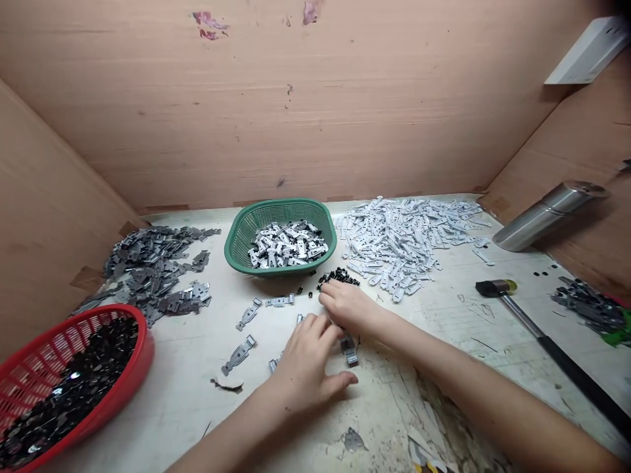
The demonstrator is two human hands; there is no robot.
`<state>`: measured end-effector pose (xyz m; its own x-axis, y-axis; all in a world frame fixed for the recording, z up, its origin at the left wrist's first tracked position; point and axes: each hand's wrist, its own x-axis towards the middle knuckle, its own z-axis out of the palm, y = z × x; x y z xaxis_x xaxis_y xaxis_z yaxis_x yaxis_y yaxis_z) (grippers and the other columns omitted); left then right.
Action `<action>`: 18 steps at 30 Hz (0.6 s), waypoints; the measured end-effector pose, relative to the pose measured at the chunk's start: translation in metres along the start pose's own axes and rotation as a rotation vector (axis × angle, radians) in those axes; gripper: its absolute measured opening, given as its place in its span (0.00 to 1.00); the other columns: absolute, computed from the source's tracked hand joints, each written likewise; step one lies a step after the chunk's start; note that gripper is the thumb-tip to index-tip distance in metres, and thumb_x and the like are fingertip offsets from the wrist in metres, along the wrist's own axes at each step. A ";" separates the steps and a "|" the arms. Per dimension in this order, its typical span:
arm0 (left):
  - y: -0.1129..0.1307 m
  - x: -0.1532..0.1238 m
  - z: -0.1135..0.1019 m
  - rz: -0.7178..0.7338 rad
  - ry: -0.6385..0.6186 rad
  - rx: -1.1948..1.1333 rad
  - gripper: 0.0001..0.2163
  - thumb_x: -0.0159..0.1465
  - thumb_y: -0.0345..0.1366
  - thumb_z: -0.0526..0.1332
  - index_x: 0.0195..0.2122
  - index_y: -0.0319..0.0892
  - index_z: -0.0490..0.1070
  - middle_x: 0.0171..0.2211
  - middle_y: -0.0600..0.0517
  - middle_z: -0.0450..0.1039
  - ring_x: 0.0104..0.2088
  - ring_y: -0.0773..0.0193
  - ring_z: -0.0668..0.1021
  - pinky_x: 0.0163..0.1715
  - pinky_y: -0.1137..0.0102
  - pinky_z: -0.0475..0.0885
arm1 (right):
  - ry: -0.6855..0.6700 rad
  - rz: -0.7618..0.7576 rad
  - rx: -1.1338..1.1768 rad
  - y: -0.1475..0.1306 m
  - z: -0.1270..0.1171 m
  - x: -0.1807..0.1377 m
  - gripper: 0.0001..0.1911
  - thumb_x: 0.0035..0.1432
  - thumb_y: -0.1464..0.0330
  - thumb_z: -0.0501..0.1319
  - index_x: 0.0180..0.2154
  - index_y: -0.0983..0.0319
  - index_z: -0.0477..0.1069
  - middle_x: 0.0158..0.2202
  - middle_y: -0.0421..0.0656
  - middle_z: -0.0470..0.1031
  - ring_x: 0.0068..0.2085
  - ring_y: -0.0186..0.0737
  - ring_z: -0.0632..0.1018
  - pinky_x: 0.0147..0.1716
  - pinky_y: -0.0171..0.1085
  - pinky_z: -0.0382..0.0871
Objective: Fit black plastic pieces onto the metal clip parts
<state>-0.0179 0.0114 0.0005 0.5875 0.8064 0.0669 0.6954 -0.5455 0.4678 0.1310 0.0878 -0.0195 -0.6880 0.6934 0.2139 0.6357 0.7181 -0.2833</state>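
My left hand (306, 360) lies on the worn white table (187, 394), fingers curled around a small grey metal piece (350, 351) whose end sticks out to the right. My right hand (345, 303) meets it from the far side, fingertips pinched down at the same spot, right beside a little heap of small black parts (340, 276). Several assembled grey clips (248, 314) lie loose to the left of my hands.
A green basket (246, 230) of clips stands behind my hands. A pile of white metal strips (404, 236) is at back right, dark grey plates (152, 263) at back left. A red basket (29, 361) of black parts sits front left. A hammer (542, 335) and steel flask (547, 213) lie right.
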 end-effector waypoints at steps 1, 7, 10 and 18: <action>0.000 0.000 -0.002 -0.026 0.017 -0.012 0.17 0.51 0.45 0.64 0.39 0.43 0.66 0.38 0.48 0.66 0.38 0.55 0.67 0.35 0.63 0.66 | 0.029 0.033 0.015 0.001 -0.003 -0.008 0.06 0.51 0.79 0.53 0.28 0.64 0.65 0.31 0.47 0.68 0.34 0.41 0.68 0.32 0.37 0.61; 0.005 0.000 0.008 0.021 -0.007 -0.007 0.18 0.55 0.40 0.61 0.47 0.46 0.64 0.41 0.47 0.64 0.42 0.54 0.66 0.37 0.62 0.66 | 0.153 0.202 0.182 0.002 -0.020 -0.063 0.08 0.50 0.79 0.53 0.31 0.62 0.64 0.29 0.41 0.66 0.29 0.34 0.68 0.26 0.32 0.62; 0.010 -0.001 0.022 0.116 -0.053 0.066 0.10 0.57 0.29 0.56 0.40 0.45 0.67 0.39 0.48 0.65 0.39 0.57 0.67 0.34 0.66 0.65 | 0.214 0.297 0.340 0.003 -0.020 -0.080 0.08 0.53 0.77 0.53 0.33 0.61 0.67 0.29 0.42 0.67 0.29 0.35 0.69 0.26 0.33 0.63; 0.012 -0.005 0.020 -0.066 -0.017 0.057 0.08 0.56 0.33 0.55 0.38 0.42 0.64 0.37 0.47 0.65 0.37 0.56 0.68 0.32 0.64 0.66 | 0.260 0.399 0.520 0.002 -0.021 -0.089 0.06 0.58 0.69 0.54 0.34 0.60 0.69 0.31 0.43 0.71 0.32 0.39 0.72 0.31 0.38 0.66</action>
<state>-0.0043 -0.0040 -0.0114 0.5462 0.8373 0.0227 0.7551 -0.5039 0.4194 0.2003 0.0286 -0.0194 -0.2898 0.9362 0.1988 0.5278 0.3296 -0.7828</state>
